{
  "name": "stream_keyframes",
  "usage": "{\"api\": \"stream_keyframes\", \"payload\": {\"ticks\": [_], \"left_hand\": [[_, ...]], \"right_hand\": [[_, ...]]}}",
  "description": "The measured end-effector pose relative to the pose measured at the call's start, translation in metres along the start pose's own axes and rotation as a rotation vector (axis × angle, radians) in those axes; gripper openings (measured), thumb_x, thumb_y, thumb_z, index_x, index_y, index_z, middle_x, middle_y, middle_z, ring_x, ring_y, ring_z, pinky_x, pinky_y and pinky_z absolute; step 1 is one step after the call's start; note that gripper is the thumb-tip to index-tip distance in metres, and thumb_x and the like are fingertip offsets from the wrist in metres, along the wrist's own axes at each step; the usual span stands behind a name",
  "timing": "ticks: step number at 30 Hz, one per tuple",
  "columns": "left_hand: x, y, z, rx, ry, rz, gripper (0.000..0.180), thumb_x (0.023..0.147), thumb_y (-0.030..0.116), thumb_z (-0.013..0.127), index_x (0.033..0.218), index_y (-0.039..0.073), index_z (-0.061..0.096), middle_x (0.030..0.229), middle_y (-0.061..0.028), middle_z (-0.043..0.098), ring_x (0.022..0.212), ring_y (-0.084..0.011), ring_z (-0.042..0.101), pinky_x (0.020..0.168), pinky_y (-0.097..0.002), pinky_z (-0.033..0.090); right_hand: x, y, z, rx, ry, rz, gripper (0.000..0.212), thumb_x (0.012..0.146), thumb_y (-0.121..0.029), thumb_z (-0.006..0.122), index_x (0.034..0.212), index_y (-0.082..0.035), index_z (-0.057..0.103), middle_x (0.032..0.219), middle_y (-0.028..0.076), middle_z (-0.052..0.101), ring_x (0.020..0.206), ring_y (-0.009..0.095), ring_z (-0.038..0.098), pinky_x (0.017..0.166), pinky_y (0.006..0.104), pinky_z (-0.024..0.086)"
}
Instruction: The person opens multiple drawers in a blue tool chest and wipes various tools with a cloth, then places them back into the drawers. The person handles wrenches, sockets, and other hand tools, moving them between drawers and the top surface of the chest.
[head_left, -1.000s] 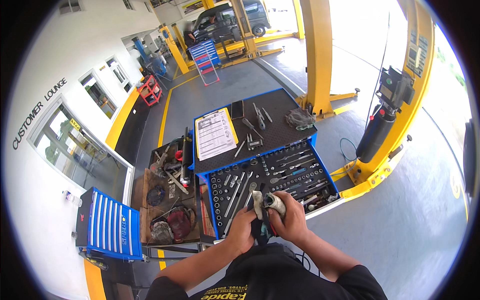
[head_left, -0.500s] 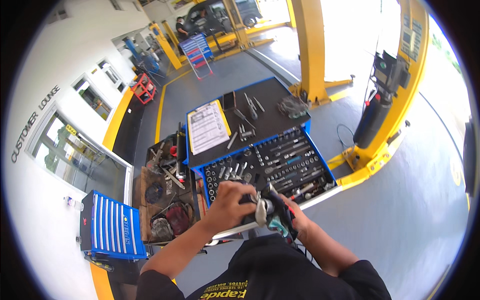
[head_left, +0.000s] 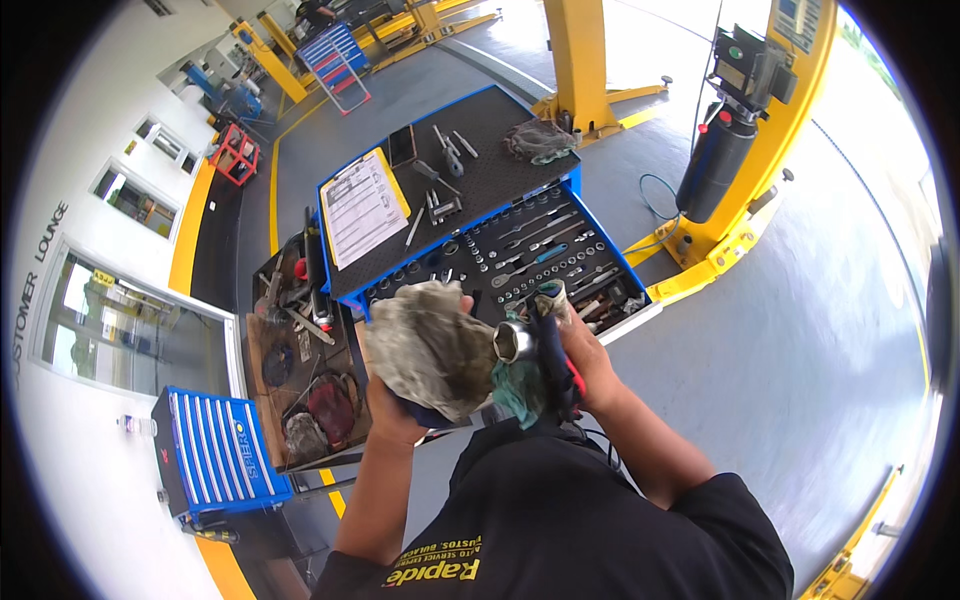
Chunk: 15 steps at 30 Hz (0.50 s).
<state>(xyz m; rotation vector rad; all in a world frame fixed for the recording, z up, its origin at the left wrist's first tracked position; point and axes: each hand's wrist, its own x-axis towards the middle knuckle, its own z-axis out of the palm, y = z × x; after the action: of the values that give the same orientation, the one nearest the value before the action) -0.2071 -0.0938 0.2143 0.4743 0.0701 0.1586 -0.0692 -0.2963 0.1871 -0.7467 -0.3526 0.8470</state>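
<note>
In front of my chest, my left hand (head_left: 393, 412) holds up a dirty grey-white rag (head_left: 432, 345). The rag covers most of that hand; one fingertip shows past its upper edge. My right hand (head_left: 592, 368) is closed around a bundle just to the right. In that bundle I see a large chrome socket (head_left: 513, 343) with its open end towards me, a green cloth (head_left: 516, 394) hanging below, and a dark piece with a red edge (head_left: 556, 355) whose kind I cannot make out. Beyond both hands lies the open tool drawer (head_left: 628, 262), lined with sockets and wrenches.
On the blue cabinet's black top (head_left: 478, 190) lie a clipboard (head_left: 368, 210), a phone (head_left: 402, 147), pliers (head_left: 452, 160) and a crumpled rag (head_left: 540, 142). A cart with tools and rags (head_left: 265, 400) stands left. A yellow lift post (head_left: 580, 65) rises behind.
My left hand has moved off the socket, down and left, and now shows the grey rag spread over it. The socket faces me more openly. My view has shifted, so the cabinet appears higher and further left.
</note>
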Motion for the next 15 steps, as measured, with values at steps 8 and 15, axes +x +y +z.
{"api": "stream_keyframes", "payload": {"ticks": [8, 15], "left_hand": [[0.004, -0.034, 0.018, 0.79, 0.22, 0.078, 0.039, 0.106, 0.014, 0.056, 0.141, -0.004, 0.054, 0.131, -0.0095, 0.067, 0.12, -0.0135, 0.062, 0.107, -0.0279, 0.045], [0.006, -0.01, 0.012, 1.626, -0.038, -0.006, 0.031, 0.094, 0.02, 0.071, 0.12, 0.003, 0.065, 0.096, -0.0176, 0.074, 0.092, -0.0303, 0.074, 0.083, -0.0386, 0.056]], "right_hand": [[-0.001, 0.025, 0.009, -0.063, 0.139, -0.005, 0.048, 0.112, -0.008, 0.045, 0.158, -0.002, 0.032, 0.137, 0.009, 0.06, 0.124, 0.014, 0.057, 0.105, 0.0297, 0.047], [0.002, 0.034, -0.015, -0.329, 0.001, 0.17, 0.042, 0.116, -0.026, 0.043, 0.149, 0.0, 0.049, 0.13, 0.009, 0.064, 0.117, 0.011, 0.059, 0.103, 0.0295, 0.048]]}}
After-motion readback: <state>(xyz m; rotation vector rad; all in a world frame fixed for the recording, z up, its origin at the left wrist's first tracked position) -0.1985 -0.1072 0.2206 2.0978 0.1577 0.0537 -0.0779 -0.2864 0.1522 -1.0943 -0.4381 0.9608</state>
